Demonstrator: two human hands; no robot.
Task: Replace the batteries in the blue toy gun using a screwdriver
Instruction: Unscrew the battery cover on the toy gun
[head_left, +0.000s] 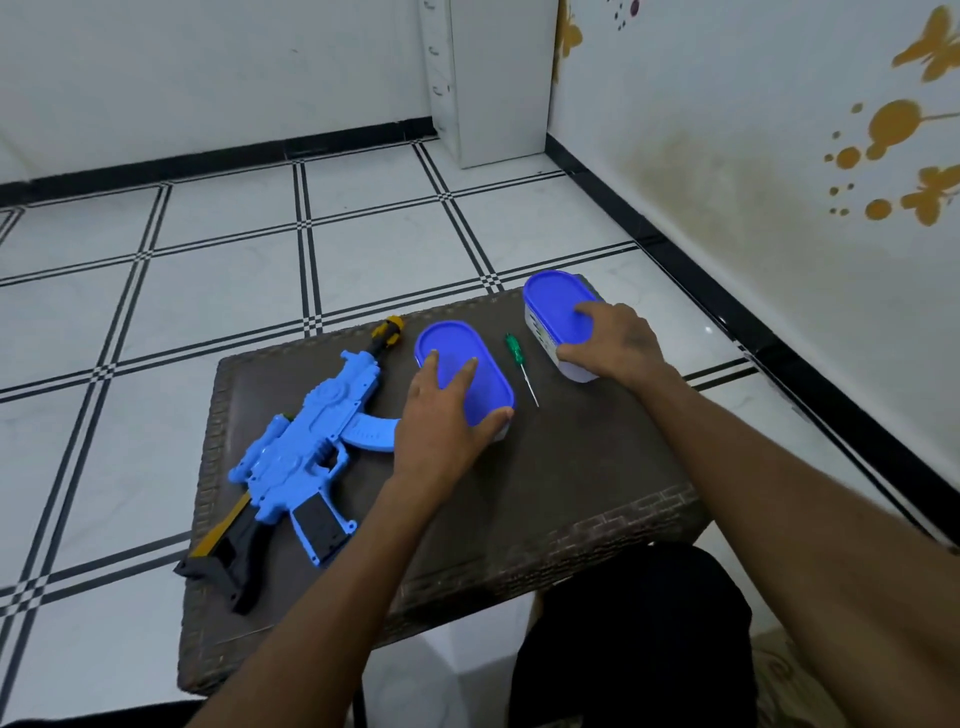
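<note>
The blue toy gun (301, 457) lay untouched at the surface's (571, 467) left, the screwdriver (521, 368) between two lidded containers. The left hand (441, 415) rested flat-fingered on the near container (480, 384); the right hand (615, 340) grasped the far container (550, 306). Steadying each base should ease lifting its lid.

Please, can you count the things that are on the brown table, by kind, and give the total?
Toy gun: 1
Containers with blue lids: 2, one under the left hand, one under the right hand
Screwdriver, green handle: 1
Total: 4 things on the table
</note>
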